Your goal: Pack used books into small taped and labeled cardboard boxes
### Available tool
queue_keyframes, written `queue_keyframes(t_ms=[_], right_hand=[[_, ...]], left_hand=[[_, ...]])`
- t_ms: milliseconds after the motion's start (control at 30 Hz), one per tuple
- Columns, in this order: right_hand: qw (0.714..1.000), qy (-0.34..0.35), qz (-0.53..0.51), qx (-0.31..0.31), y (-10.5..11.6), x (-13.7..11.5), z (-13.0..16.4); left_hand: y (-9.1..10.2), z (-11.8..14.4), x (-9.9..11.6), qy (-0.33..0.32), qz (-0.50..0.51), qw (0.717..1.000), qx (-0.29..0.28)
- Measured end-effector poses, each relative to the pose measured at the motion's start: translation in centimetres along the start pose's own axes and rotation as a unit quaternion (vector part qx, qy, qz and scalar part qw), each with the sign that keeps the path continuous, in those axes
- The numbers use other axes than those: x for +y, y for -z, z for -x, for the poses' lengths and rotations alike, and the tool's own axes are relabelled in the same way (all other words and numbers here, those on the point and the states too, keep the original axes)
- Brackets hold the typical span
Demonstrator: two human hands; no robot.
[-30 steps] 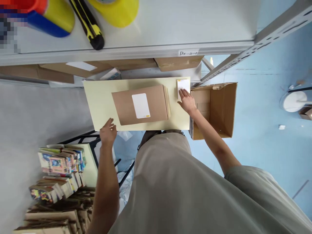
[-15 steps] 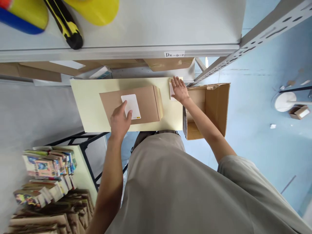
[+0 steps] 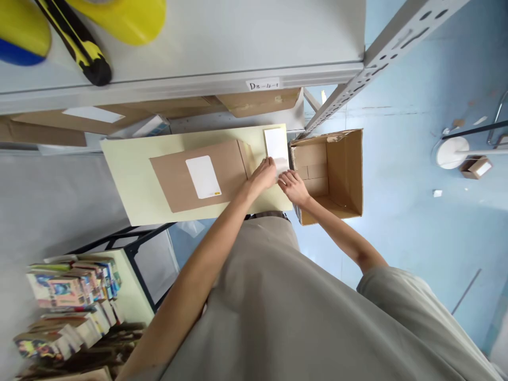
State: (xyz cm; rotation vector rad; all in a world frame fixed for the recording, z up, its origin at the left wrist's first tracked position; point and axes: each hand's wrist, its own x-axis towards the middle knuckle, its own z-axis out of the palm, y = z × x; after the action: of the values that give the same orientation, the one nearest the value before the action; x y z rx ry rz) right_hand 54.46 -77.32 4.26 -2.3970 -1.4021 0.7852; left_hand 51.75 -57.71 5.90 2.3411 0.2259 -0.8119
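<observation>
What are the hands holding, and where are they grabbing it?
Both the left hand and the right hand pinch the near end of the white label sheet lying on the pale table.

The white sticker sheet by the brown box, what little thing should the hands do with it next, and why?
Probably peel it up at its near edge: both the left hand and right hand pinch the white sheet there, while it lies flat on the table beside the labelled box.

Bright even daylight; edges stretched, lower-left books (image 3: 71,296) perhaps blurred.
</observation>
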Motion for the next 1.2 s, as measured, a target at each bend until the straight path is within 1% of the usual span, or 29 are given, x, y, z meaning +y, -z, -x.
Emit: queue_keyframes(t_ms=[67,100,167,267,333,467,533,633,700,733,767,800,833,867,900,933,1000,1033,1067,1100,1133,1200], right_hand=[[1.0,-0.003,0.006,0.001,-0.7,-0.4,0.7],[1.0,-0.005,0.007,0.003,-1.0,-0.6,0.9],[1.0,-0.014,0.005,0.007,-1.4,-0.7,1.0],[1.0,-0.023,0.002,0.017,-1.7,-0.8,0.9],[0.999,-0.024,0.005,0.021,-1.7,-0.7,0.8],[1.0,-0.019,0.011,0.018,-1.3,-0.6,0.7],[1.0,-0.015,0.024,-0.013,-1.0,-0.9,0.6],[0.99,-0.006,0.041,-0.133,-0.5,-1.9,0.9],[0.981,-0.007,0.031,-0.194,0.1,-2.8,1.5],[0.979,-0.014,0.012,-0.204,0.5,-3.1,1.9],[0.98,-0.021,-0.017,-0.199,1.0,-3.3,2.3],[0.981,-0.029,-0.059,-0.182,1.6,-3.4,2.6],[0.981,-0.036,-0.112,-0.151,2.3,-3.2,2.9],[0.978,-0.042,-0.173,-0.107,3.1,-2.9,3.2],[0.969,-0.05,-0.237,-0.049,3.8,-2.4,3.3],[0.952,-0.06,-0.299,0.015,4.7,-1.9,3.3],[0.903,-0.085,-0.401,0.127,6.3,-0.8,3.0],[0.879,-0.093,-0.437,0.166,7.1,-0.5,2.8],[0.86,-0.097,-0.463,0.191,7.9,-0.3,2.6],[0.847,-0.096,-0.481,0.206,8.6,-0.2,2.4],[0.839,-0.092,-0.491,0.214,9.3,-0.3,2.2],[0.834,-0.082,-0.5,0.218,10.4,-0.9,1.7]], left_hand=[[-0.6,-1.1,0.0,0.038,-0.026,0.998,-0.035],[-0.8,-1.2,-0.1,0.048,-0.033,0.998,-0.04],[-1.3,-1.1,-0.4,0.043,-0.044,0.998,-0.026],[-1.8,-0.7,-0.7,0.011,-0.051,0.999,0.002],[-2.0,-0.6,-0.7,0.004,-0.046,0.999,-0.006],[-1.9,-0.7,-0.1,0.024,-0.049,0.998,-0.026],[-1.8,-0.9,0.1,0.038,-0.052,0.997,-0.031],[-1.7,-1.2,0.3,0.062,-0.048,0.996,-0.038],[-1.8,-1.2,0.5,0.069,-0.02,0.997,-0.025],[-1.8,-1.0,0.6,0.067,0.006,0.998,-0.014],[-1.9,-0.6,0.7,0.062,0.042,0.997,-0.004],[-1.9,0.0,0.8,0.052,0.089,0.995,0.004],[-1.9,0.9,0.8,0.037,0.149,0.988,0.006],[-1.8,2.1,0.9,0.019,0.218,0.976,0.006],[-1.6,3.4,0.9,0.002,0.292,0.956,0.007],[-1.3,5.0,0.9,-0.013,0.363,0.932,0.01],[-0.1,8.4,0.6,-0.022,0.469,0.882,0.036],[0.6,10.1,0.4,-0.019,0.495,0.867,0.046],[1.4,11.7,0.2,-0.015,0.508,0.859,0.055],[2.2,13.2,-0.1,-0.011,0.511,0.857,0.062],[3.0,14.5,-0.3,-0.009,0.508,0.859,0.068],[4.2,16.5,-0.9,-0.009,0.489,0.868,0.086]])
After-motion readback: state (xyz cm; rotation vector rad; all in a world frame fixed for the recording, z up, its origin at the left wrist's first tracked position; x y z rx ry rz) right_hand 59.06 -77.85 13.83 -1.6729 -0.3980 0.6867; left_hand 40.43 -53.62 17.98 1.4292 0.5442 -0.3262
